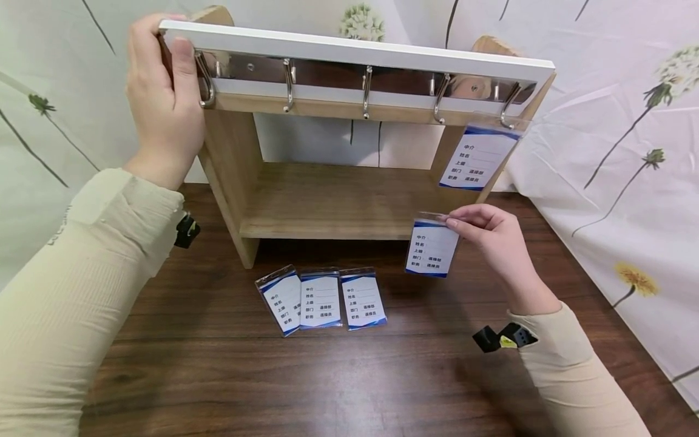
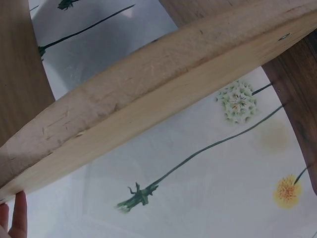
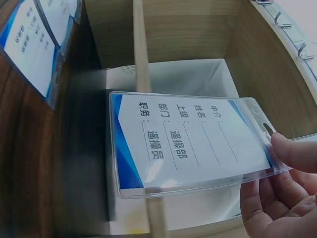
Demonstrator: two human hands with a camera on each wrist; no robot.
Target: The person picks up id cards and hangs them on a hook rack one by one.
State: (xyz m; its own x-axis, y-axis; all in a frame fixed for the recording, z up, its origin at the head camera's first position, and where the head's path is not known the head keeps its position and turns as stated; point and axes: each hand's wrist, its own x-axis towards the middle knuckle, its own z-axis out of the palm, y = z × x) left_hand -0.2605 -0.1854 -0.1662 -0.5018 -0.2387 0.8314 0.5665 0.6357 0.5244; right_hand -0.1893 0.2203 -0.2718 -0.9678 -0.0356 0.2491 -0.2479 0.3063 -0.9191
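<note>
My left hand [image 1: 166, 100] grips the left end of the white hook board [image 1: 349, 45] on a wooden rack [image 1: 338, 194]. In the left wrist view its fingertips [image 2: 19, 213] touch the wooden side edge. My right hand [image 1: 497, 249] pinches a clear-sleeved badge [image 1: 431, 249] by its top corner, below the rack's right part. The right wrist view shows thumb and fingers at the slotted end of that badge [image 3: 188, 144]. Another badge [image 1: 480, 158] hangs at the rightmost hook [image 1: 509, 106]. Three badges lie in front of the rack: left [image 1: 281, 301], middle [image 1: 320, 300] and right [image 1: 363, 299].
The rack stands on a dark wooden table [image 1: 327, 388], its lower shelf [image 1: 338, 200] behind the badges. Several metal hooks line the board, including a middle one [image 1: 368, 91]. A flower-patterned sheet [image 1: 617, 121] surrounds the back and sides.
</note>
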